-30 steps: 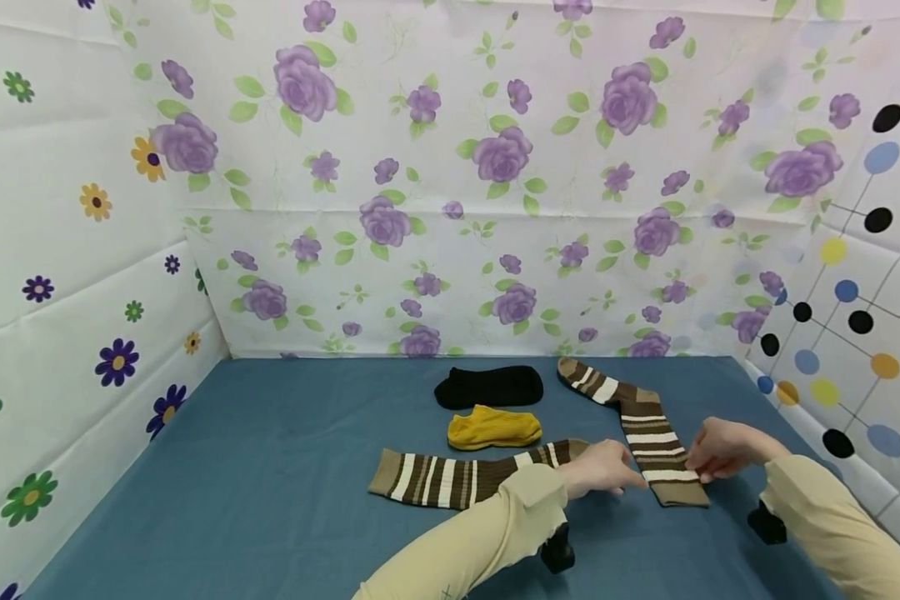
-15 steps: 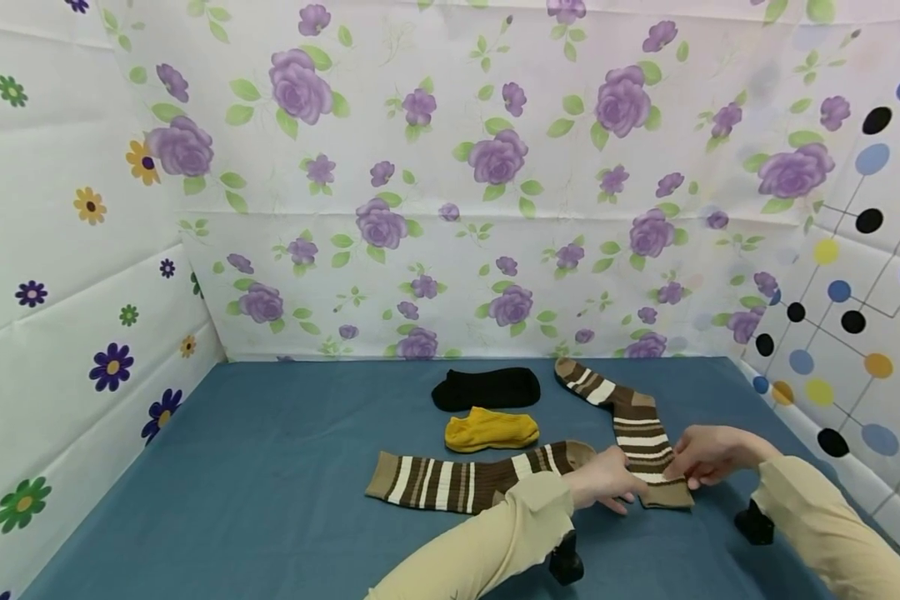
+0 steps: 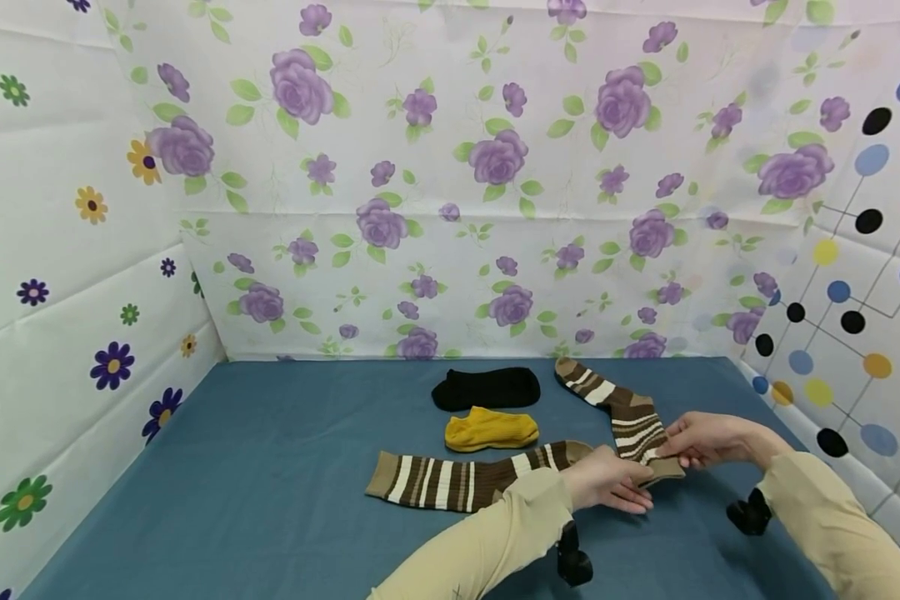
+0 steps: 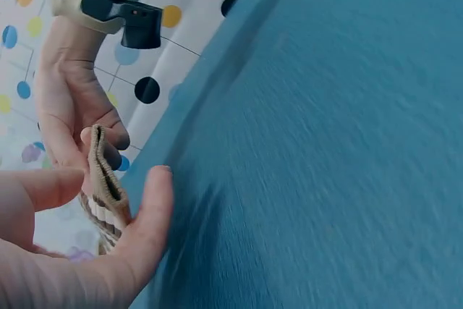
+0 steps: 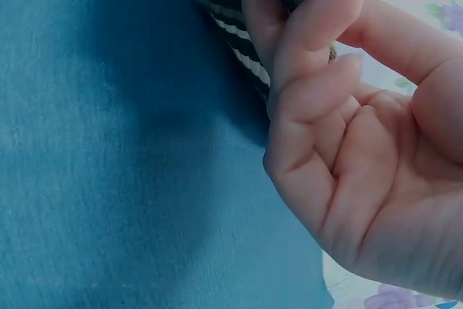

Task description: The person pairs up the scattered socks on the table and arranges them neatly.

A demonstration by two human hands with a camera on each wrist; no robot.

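My right hand [image 3: 708,439] pinches the tan cuff of a brown, white and tan striped sock [image 3: 637,427], lifting that end off the table; its foot lies towards the back. In the right wrist view the fingers [image 5: 311,99] curl against the cuff. My left hand [image 3: 607,479] is at the cuff's other side. The left wrist view shows the cuff's opening [image 4: 107,175] between the left thumb and a fairly straight finger [image 4: 153,204], which stand apart around it. A second striped sock [image 3: 442,483] lies flat, partly hidden by the left forearm.
Behind the second striped sock lie a yellow ankle sock [image 3: 491,429] and a black ankle sock [image 3: 487,388]. A blue cloth [image 3: 270,483] covers the table. Patterned sheets, such as the purple-flowered one [image 3: 330,250], stand at the back and both sides.
The right hand has taken the striped sock's cuff, drawn it left and raised it, so its leg bunches. The left hand has moved slightly right to the cuff. The other socks stayed put.
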